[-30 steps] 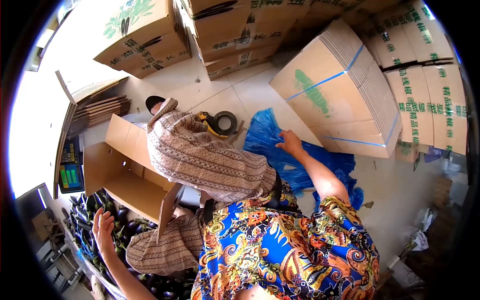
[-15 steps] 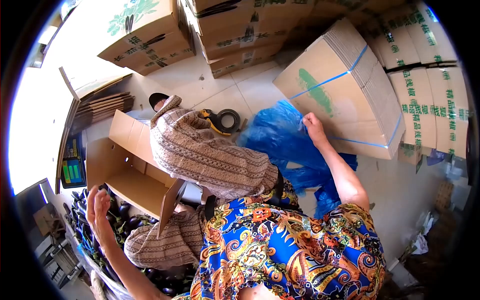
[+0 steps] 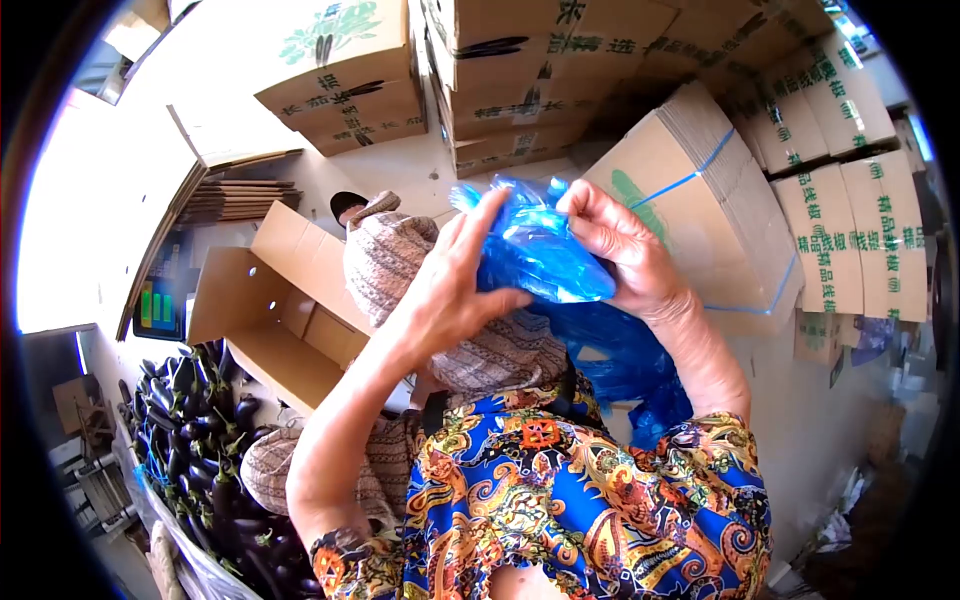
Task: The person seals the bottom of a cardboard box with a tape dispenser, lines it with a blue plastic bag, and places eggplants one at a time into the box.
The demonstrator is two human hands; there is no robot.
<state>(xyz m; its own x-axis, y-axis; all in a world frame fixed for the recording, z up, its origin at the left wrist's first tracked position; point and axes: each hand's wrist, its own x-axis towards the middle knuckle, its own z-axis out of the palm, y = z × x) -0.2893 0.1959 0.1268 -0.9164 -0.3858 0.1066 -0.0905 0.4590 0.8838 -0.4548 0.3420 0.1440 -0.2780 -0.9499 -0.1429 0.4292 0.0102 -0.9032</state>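
A crumpled blue plastic bag (image 3: 545, 262) hangs up in front of me, between my two hands. My right hand (image 3: 632, 250) pinches its upper right edge between thumb and bent fingers. At the bag's left side is my left hand (image 3: 445, 285), its fingers stretched up against the plastic and its thumb held apart. More blue plastic (image 3: 620, 350) spreads below, by my lap. An open cardboard box (image 3: 285, 335) stands to my left, its inside bare where I can see it.
Dark eggplants (image 3: 195, 430) lie heaped at left. A strapped stack of flat cartons (image 3: 690, 190) leans at right. Printed cartons (image 3: 530, 90) are piled at the back, and more boxes (image 3: 850, 240) stand far right. Flattened cardboard (image 3: 235, 200) lies beyond the open box.
My right hand has lifted blue plastic from beside the strapped cartons to in front of me. My left hand has come over from above the eggplants to the bag.
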